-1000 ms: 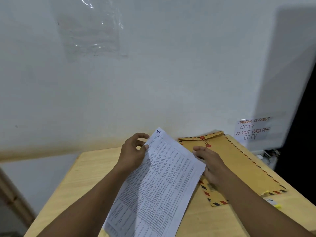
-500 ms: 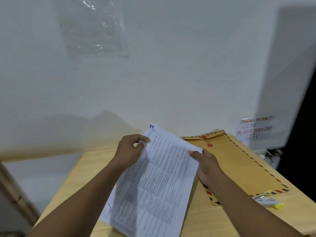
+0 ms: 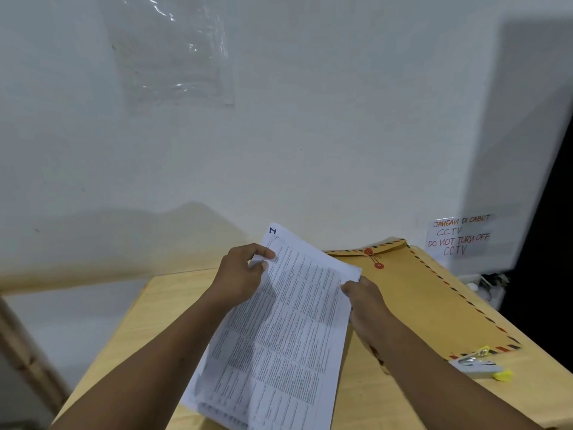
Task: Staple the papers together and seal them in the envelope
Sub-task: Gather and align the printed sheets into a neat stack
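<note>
A stack of printed white papers (image 3: 288, 330) is held tilted above the wooden table, its lower edge near the table's front. My left hand (image 3: 240, 276) pinches the stack's upper left edge. My right hand (image 3: 366, 301) grips its upper right edge, thumb on top. A large brown envelope (image 3: 434, 302) with a striped border and red string buttons lies flat on the table to the right, partly behind my right hand. A small silver and yellow stapler (image 3: 479, 364) rests by the envelope's near corner.
The light wooden table (image 3: 155, 321) stands against a white wall. A handwritten CCTV notice (image 3: 459, 234) is stuck on the wall at the right, with cables (image 3: 490, 283) below it. A clear plastic sheet (image 3: 173, 54) hangs on the wall above.
The papers have been lifted and squared up between both hands. My right hand moved from the envelope side onto the stack's right edge. The view shifted slightly, bringing the stapler more into sight.
</note>
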A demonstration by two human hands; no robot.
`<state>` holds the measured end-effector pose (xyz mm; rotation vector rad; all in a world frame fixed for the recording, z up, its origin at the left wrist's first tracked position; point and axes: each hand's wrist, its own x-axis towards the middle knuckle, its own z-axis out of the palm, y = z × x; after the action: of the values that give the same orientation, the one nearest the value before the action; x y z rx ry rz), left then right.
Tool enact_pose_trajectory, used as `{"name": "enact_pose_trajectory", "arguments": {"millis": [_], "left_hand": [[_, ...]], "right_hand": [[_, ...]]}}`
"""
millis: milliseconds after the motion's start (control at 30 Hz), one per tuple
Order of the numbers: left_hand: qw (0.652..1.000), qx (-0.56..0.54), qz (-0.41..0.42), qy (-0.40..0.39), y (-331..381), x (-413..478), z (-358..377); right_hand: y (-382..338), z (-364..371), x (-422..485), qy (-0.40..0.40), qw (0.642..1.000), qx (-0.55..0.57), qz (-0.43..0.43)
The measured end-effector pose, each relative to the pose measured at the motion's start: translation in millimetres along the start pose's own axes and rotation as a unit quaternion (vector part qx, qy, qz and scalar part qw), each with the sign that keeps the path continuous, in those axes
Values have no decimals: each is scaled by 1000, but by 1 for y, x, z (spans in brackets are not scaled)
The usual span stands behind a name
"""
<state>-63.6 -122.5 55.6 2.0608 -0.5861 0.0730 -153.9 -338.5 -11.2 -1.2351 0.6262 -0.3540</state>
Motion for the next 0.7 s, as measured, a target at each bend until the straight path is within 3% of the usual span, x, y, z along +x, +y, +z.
{"name": "enact_pose_trajectory", "arguments": {"millis": [67, 133, 167, 233, 300, 400, 700], "left_hand": [[1000, 7, 9, -10, 4, -1, 1], [999, 6, 19, -25, 8, -4, 3], [999, 11, 28, -33, 11, -6, 5], [997, 28, 60, -50, 17, -9, 9], [993, 46, 85, -67, 25, -11, 15], [991, 40, 100, -80, 33, -11, 23], [991, 72, 98, -58, 32, -14, 40]], "right_hand": [[-4, -5, 2, 56, 987, -139, -66], [-17, -8, 1, 122, 934, -267, -205], [-26, -7, 1, 116, 907, -298, -274], [-47, 0, -2, 27, 889, -307, -340], [-64, 8, -5, -64, 874, -336, -345], [-71, 16, -7, -120, 840, -399, -348], [-61, -1, -2, -91, 853, -372, -355]]}}
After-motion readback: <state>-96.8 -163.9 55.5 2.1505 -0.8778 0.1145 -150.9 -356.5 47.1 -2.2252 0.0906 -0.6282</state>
